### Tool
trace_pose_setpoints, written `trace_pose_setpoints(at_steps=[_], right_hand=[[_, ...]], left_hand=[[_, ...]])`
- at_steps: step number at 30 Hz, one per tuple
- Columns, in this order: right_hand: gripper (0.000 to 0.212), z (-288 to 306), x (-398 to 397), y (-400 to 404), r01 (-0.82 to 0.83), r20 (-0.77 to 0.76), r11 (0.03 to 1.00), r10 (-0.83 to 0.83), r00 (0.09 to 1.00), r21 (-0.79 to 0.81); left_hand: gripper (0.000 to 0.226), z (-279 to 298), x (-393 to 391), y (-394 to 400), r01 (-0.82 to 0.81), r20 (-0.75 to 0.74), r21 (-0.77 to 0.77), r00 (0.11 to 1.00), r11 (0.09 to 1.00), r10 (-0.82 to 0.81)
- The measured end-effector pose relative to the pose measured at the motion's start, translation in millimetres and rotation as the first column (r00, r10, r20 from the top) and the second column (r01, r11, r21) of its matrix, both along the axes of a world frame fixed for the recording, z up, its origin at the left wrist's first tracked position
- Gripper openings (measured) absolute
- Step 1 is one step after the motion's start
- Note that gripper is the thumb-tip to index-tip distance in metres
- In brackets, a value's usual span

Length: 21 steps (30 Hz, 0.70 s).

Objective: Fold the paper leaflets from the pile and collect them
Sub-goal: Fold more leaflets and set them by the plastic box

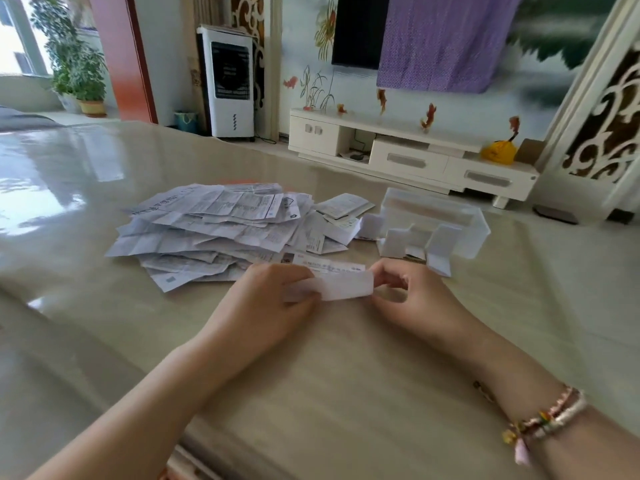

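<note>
Leaflet strip [341,285] low over surface [346,375], long axis left-right, between hands. Left hand [277,299] fingers curled on left end; right hand [405,292] pinching right end. Pile [207,230] just beyond. Next fold likely end-to-end; both hands equally near.

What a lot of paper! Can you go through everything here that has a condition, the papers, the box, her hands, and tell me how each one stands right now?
Leaflet in hand: partly folded into a narrow strip, held at both ends.
Left hand: gripping the strip's left end.
Right hand: pinching the strip's right end.
Pile of leaflets: unfolded, creased, loosely heaped.
Folded leaflets: folded small, gathered against the box.
Clear plastic box: on the table, contents unclear.
</note>
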State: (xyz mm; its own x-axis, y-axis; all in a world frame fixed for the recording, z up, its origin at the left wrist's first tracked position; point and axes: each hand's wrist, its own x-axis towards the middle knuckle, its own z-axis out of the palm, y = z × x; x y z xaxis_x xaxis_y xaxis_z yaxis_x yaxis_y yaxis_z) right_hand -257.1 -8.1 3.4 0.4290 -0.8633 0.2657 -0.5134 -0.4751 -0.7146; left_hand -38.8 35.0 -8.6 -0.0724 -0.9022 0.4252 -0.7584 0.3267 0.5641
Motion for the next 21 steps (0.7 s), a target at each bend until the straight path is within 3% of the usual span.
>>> trace_pose_setpoints(at_steps=[6,13,17,21], right_hand=[[0.016,4,-1,1,0.035,0.121,0.998,-0.042,0.992,0.057],[0.024,1,-8,-6,0.164,0.073,0.974,-0.177,0.982,0.155],[0.023,-3,-12,-9,0.251,-0.093,0.958,-0.24,0.966,0.14],[0.023,-4,-9,-6,0.327,-0.309,0.944,-0.322,0.895,-0.036]], left_hand=[[0.01,7,-11,6,-0.034,-0.248,0.022,0.968,0.999,0.038],[0.048,4,-13,1,-0.067,-0.401,0.182,0.906,0.981,0.136],[0.056,4,-16,-2,-0.11,-0.297,0.18,0.941,0.978,0.161],[0.056,1,-21,3,-0.171,0.023,0.101,0.985,0.98,0.17]])
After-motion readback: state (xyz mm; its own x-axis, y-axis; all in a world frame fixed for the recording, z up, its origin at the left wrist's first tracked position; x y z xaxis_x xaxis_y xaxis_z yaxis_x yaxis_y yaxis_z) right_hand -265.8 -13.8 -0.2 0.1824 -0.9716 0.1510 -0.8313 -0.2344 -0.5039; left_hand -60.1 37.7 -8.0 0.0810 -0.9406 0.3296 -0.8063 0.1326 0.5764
